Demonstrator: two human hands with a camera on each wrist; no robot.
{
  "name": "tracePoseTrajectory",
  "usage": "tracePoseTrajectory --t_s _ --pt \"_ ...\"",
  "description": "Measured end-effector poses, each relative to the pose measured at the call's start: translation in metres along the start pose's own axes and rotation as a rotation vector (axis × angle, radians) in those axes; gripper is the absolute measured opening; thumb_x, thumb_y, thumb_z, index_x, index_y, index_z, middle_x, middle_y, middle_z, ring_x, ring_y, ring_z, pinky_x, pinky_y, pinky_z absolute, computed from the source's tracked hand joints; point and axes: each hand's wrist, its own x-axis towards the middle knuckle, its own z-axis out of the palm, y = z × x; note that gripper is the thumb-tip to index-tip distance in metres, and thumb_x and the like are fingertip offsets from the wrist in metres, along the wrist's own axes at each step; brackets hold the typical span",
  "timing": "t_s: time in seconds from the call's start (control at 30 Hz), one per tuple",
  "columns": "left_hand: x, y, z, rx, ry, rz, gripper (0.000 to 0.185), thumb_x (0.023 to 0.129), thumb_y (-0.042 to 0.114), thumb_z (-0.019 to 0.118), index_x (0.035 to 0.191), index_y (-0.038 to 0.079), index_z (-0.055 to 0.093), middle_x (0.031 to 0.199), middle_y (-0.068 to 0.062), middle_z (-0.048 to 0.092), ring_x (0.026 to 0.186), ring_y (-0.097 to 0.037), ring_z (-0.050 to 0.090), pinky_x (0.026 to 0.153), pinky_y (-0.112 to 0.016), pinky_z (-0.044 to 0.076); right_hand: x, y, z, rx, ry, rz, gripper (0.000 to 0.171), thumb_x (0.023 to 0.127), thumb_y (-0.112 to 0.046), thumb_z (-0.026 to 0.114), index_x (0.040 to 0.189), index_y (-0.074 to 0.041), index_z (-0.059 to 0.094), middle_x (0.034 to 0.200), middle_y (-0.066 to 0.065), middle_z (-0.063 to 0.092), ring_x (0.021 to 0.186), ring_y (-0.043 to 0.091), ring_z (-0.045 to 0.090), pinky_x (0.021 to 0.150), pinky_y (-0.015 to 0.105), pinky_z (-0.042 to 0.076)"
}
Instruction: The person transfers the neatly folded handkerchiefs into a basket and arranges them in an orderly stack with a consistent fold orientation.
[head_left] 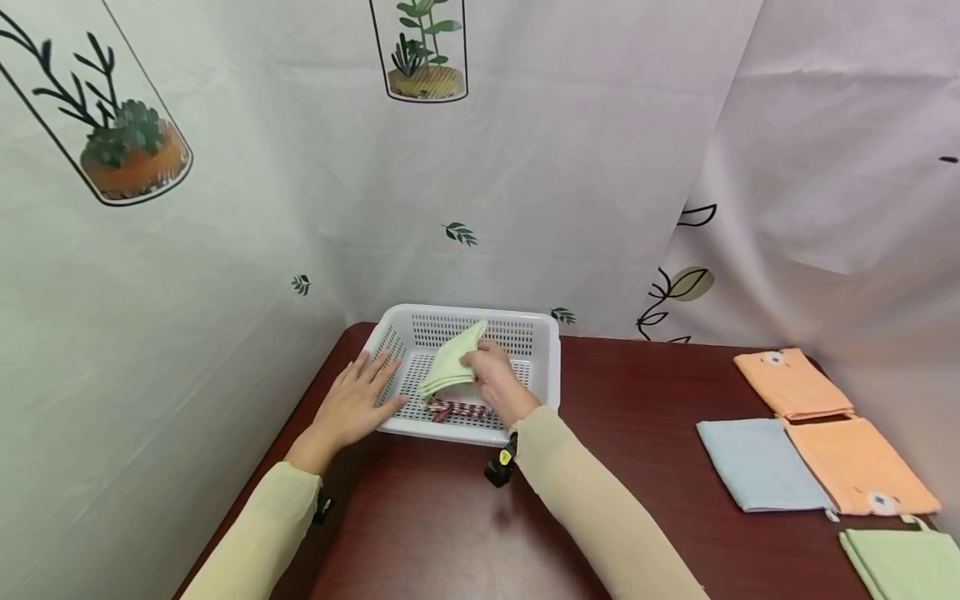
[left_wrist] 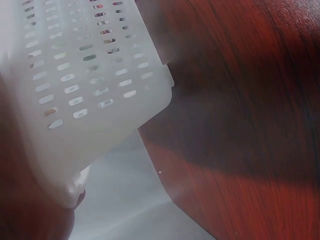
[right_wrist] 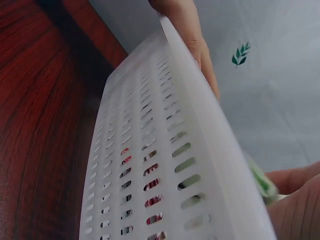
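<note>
White basket (head_left: 543, 358) holds checked cloth (head_left: 453, 408); right hand (head_left: 495, 379) grips green cloth (head_left: 452, 360).

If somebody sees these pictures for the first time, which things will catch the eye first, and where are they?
First comes the white perforated basket at the far edge of the dark red table, where the right hand holds a folded light green cloth above a red checked cloth. The left hand rests flat on the basket's left rim. At the table's right side lie folded cloths, among them an orange cloth and a blue cloth.
</note>
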Motion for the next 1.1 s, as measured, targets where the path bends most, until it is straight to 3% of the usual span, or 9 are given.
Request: tracePoseTrajectory --t_s 0.13,0.27,0.43,0.57,0.7,0.83,0.93,1.1 --pt "0.001 0.0 0.0 0.008 -0.006 0.002 0.077 0.098 0.058 0.052 0.158 0.013 0.036 0.164 -0.016 0.031 0.153 -0.046 0.015 0.12 -0.064 0.016 -0.002 0.001 -0.004 -0.045 -0.005 0.043 0.055 0.092 0.009 0.056 0.145 0.01 0.043 0.13 0.026 0.061 0.109 0.032 0.067 0.091 0.034 0.058" --pt "0.002 0.001 -0.002 0.01 -0.013 -0.001 0.076 0.098 0.057 0.052 0.159 0.013 0.035 0.164 -0.016 0.03 0.153 -0.046 0.015 0.12 -0.064 0.016 -0.009 -0.001 -0.009 -0.035 -0.01 0.081 0.057 0.09 0.009 0.055 0.145 0.012 0.041 0.133 0.03 0.059 0.118 0.039 0.064 0.095 0.04 0.056" --pt "0.002 0.0 -0.003 0.004 -0.004 0.001 0.076 0.099 0.056 0.052 0.159 0.014 0.035 0.164 -0.016 0.031 0.152 -0.046 0.016 0.12 -0.064 0.016 -0.015 0.0 -0.013 -0.053 -0.042 0.107 0.054 0.091 0.006 0.056 0.143 0.01 0.044 0.124 0.031 0.064 0.112 0.04 0.068 0.091 0.044 0.058" --pt "0.002 0.0 -0.002 -0.001 -0.011 -0.002 0.076 0.098 0.057 0.052 0.159 0.014 0.034 0.164 -0.016 0.031 0.153 -0.046 0.015 0.12 -0.064 0.015 -0.023 0.001 -0.02 -0.139 -0.047 0.113 0.05 0.09 0.001 0.06 0.138 0.01 0.049 0.113 0.026 0.067 0.099 0.033 0.072 0.093 0.043 0.057" --pt "0.001 0.001 -0.001 -0.003 -0.012 -0.002 0.077 0.098 0.057 0.052 0.159 0.013 0.035 0.164 -0.017 0.031 0.152 -0.046 0.015 0.12 -0.064 0.015 -0.034 -0.001 -0.03 -0.199 -0.055 0.085 0.064 0.089 -0.004 0.061 0.148 0.007 0.038 0.112 0.023 0.059 0.092 0.03 0.065 0.095 0.045 0.056" --pt "0.0 0.001 -0.002 0.004 0.001 0.005 0.077 0.098 0.056 0.053 0.158 0.012 0.036 0.163 -0.017 0.032 0.152 -0.047 0.017 0.12 -0.064 0.016 -0.043 -0.007 -0.041 -0.211 -0.063 0.041 0.073 0.09 -0.008 0.061 0.155 0.002 0.03 0.126 0.027 0.053 0.107 0.035 0.062 0.095 0.045 0.056" --pt "0.001 0.001 -0.003 0.008 0.004 0.005 0.076 0.098 0.055 0.054 0.158 0.012 0.037 0.163 -0.017 0.032 0.152 -0.047 0.017 0.12 -0.064 0.016 -0.047 -0.012 -0.05 -0.223 -0.081 0.02 0.066 0.093 -0.01 0.06 0.153 0.001 0.035 0.136 0.029 0.05 0.121 0.041 0.057 0.099 0.045 0.053" --pt "0.001 0.001 -0.003 0.01 -0.006 0.004 0.076 0.099 0.056 0.052 0.158 0.012 0.036 0.163 -0.017 0.032 0.151 -0.047 0.017 0.12 -0.064 0.017 -0.051 -0.02 -0.062 -0.246 -0.108 -0.006 0.057 0.097 -0.01 0.058 0.149 0.003 0.041 0.14 0.026 0.052 0.128 0.044 0.053 0.106 0.05 0.048"
